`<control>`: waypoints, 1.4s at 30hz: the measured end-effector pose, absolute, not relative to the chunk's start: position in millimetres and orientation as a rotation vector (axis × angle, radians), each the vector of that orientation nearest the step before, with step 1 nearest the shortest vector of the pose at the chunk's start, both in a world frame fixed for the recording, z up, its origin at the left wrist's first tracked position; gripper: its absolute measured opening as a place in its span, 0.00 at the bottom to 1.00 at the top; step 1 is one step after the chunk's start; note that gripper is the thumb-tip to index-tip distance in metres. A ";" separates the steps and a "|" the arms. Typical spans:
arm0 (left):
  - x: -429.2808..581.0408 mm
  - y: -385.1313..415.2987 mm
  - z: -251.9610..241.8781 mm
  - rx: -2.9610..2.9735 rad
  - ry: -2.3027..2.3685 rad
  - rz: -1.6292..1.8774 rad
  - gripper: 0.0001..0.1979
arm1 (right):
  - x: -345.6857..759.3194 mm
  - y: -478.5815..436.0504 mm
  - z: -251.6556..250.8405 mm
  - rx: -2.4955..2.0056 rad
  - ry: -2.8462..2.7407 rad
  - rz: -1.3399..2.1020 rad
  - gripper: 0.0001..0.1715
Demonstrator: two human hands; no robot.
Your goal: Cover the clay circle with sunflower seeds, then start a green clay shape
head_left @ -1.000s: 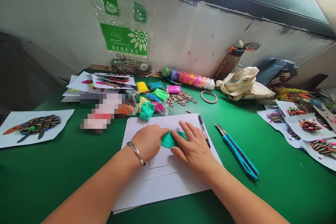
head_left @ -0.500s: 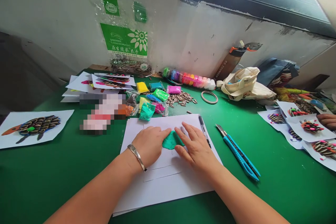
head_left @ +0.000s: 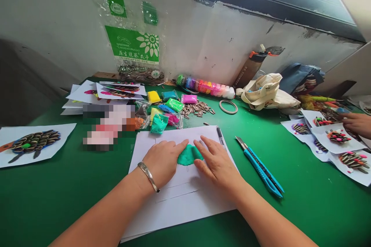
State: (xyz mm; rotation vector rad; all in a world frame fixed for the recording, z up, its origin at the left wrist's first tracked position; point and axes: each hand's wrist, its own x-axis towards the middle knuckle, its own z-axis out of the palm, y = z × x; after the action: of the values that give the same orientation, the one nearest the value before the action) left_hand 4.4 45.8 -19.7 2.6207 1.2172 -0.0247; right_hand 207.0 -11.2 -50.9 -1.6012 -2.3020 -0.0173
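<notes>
A flat patch of green modelling clay (head_left: 187, 156) lies on white paper (head_left: 174, 218) with pencil lines. At its left edge rests my left hand (head_left: 162, 161), a silver bracelet on the wrist, index finger stretched onto the clay; its other fingers are partly hidden. My right hand (head_left: 219, 164) is spread, its fingertips and thumb against the clay's right side. Neither hand grasps anything. A black pen (head_left: 220, 136) lies along the paper's upper right edge. To the right of the sheets, a blue utility knife (head_left: 262, 170) has its blade out.
Beyond the paper sit bagged clay packets (head_left: 159, 123), loose sunflower seeds (head_left: 198, 109) and a tape ring (head_left: 228, 107). Seed-decorated pictures (head_left: 37, 142) lie left, more sheets (head_left: 348, 142) right. Another person's hand (head_left: 358, 124) is at the far right. A bottle (head_left: 251, 69) leans against the wall.
The view has shifted slightly, so most things appear a little farther left. The other person's hand shows more at the right. My hands stay at the clay with almost no change.
</notes>
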 end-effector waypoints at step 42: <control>12.6 39.8 -20.3 2.673 1.274 -0.100 0.29 | 211.7 -14.2 -38.5 -1.641 -2.178 0.128 0.21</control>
State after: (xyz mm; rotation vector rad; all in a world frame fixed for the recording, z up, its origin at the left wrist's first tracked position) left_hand 12.6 39.8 -20.3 2.6733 1.2744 -0.0996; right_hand 211.7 -14.2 -38.5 -1.6411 -2.1784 0.1283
